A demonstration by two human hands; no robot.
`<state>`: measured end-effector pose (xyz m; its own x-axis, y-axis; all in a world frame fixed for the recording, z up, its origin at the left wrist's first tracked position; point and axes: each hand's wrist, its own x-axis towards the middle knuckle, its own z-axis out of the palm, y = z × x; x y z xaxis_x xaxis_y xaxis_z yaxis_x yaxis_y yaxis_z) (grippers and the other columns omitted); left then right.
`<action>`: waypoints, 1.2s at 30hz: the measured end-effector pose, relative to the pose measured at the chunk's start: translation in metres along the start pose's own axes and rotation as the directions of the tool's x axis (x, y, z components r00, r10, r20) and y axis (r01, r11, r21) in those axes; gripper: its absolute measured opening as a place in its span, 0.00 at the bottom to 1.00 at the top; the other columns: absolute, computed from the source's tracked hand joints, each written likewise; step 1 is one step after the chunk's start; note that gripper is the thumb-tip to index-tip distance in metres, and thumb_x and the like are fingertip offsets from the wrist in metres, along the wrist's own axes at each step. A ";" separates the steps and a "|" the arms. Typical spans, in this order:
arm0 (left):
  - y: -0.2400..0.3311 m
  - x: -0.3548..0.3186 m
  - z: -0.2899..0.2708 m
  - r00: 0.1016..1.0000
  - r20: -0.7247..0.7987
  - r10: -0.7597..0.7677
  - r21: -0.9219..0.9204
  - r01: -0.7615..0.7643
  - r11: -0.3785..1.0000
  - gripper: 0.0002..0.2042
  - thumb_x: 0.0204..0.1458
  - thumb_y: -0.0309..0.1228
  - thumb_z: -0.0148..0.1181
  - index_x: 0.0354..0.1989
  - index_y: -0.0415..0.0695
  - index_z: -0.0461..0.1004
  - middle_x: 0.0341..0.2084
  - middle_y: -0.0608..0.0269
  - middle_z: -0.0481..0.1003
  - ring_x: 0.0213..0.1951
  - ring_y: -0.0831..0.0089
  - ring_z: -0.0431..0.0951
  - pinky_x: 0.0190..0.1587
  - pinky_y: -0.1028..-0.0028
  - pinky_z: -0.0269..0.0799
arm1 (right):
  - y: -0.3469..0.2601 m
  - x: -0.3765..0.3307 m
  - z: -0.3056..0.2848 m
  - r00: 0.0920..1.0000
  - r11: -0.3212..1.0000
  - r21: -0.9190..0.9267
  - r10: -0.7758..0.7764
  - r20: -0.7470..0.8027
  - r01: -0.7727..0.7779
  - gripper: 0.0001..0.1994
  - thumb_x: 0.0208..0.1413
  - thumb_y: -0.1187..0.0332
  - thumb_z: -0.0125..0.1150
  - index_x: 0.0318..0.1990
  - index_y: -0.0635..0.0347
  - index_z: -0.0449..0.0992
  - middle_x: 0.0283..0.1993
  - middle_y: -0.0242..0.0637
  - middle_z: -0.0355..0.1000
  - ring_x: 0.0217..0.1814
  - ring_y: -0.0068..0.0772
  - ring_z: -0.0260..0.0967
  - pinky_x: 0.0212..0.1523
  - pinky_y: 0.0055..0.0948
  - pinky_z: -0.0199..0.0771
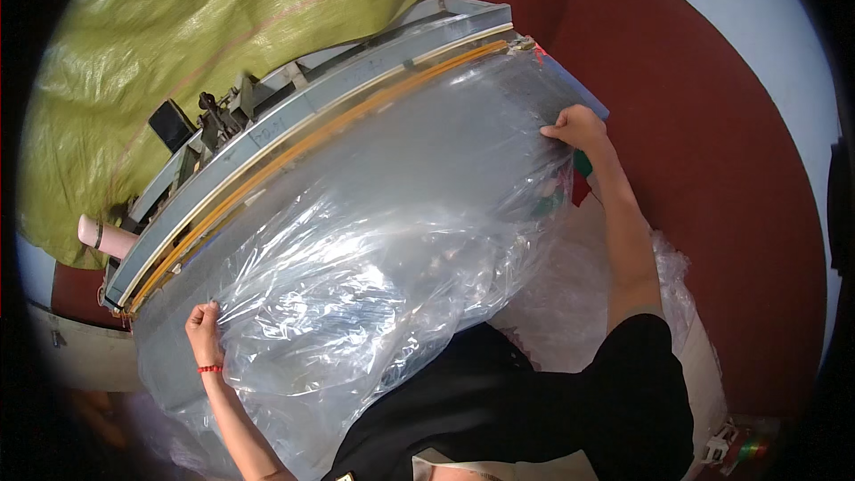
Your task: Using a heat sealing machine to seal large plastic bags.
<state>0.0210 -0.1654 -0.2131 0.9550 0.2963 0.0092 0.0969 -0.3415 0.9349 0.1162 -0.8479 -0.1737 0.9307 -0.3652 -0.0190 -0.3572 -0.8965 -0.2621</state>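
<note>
We hold a large clear plastic bag (383,240) spread over the grey worktable (169,338) of a long heat-sealing machine (294,116). Our left hand (207,325) is closed in a fist on a fold of the film near the left end of the table, and our right hand (579,127) is curled over the bag's edge at the right end, close to the end of the sealing bar. The far edge of the bag lies along the orange sealing strip (356,111), so we judge that the bag is already laid out and pulled almost flat there. The sealing itself does not look done yet: the grey bar stands above the strip, not pressed down, and the near part of the bag is not yet smooth.

The film is thin, glossy and transparent, smooth near the bar and full of wrinkles and bright reflections near our body. The machine is long and narrow, of dull grey metal. Behind it lies a woven yellow-green tarpaulin (178,36), coarse in texture. A pale pink cylinder-shaped bottle (100,237) lies by the machine's left end.
</note>
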 end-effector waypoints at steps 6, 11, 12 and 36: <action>0.006 -0.007 -0.004 0.999 -0.026 -0.039 -0.056 0.038 0.998 0.09 0.47 0.31 0.55 0.18 0.46 0.67 0.15 0.80 0.60 0.18 0.90 0.51 0.20 0.86 0.44 | -0.065 0.040 0.001 0.977 0.994 0.088 -0.043 -0.207 0.063 0.20 0.35 0.50 0.62 0.28 0.58 0.74 0.30 0.39 0.70 0.36 0.39 0.67 0.36 0.33 0.65; 0.009 -0.009 -0.002 0.997 -0.024 -0.078 -0.055 0.077 0.996 0.08 0.48 0.29 0.53 0.18 0.47 0.67 0.15 0.80 0.60 0.18 0.90 0.52 0.20 0.85 0.44 | -0.095 0.081 0.059 0.951 0.939 0.344 0.134 -0.280 -0.031 0.17 0.36 0.53 0.63 0.30 0.54 0.74 0.34 0.39 0.69 0.41 0.38 0.66 0.40 0.34 0.64; 0.008 -0.010 -0.003 0.997 -0.019 -0.074 -0.068 0.072 0.995 0.08 0.48 0.28 0.53 0.18 0.47 0.67 0.15 0.80 0.60 0.18 0.90 0.52 0.20 0.85 0.44 | -0.098 0.082 0.069 0.904 0.964 0.263 0.140 -0.404 -0.032 0.16 0.36 0.54 0.64 0.29 0.54 0.75 0.34 0.37 0.69 0.41 0.36 0.66 0.39 0.34 0.65; 0.015 -0.099 -0.260 0.817 -0.012 -0.577 0.609 0.463 0.644 0.03 0.41 0.25 0.52 0.21 0.40 0.71 0.12 0.68 0.69 0.15 0.83 0.68 0.17 0.82 0.62 | -0.081 0.115 0.099 0.887 0.933 0.250 -0.128 -0.444 0.259 0.19 0.40 0.63 0.61 0.41 0.61 0.70 0.35 0.43 0.72 0.39 0.37 0.69 0.40 0.29 0.66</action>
<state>-0.1454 0.0323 -0.1081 0.7210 0.4496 -0.5272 0.6755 -0.6257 0.3902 0.2596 -0.7926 -0.2502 0.8362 -0.3209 0.4447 -0.0726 -0.8685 -0.4903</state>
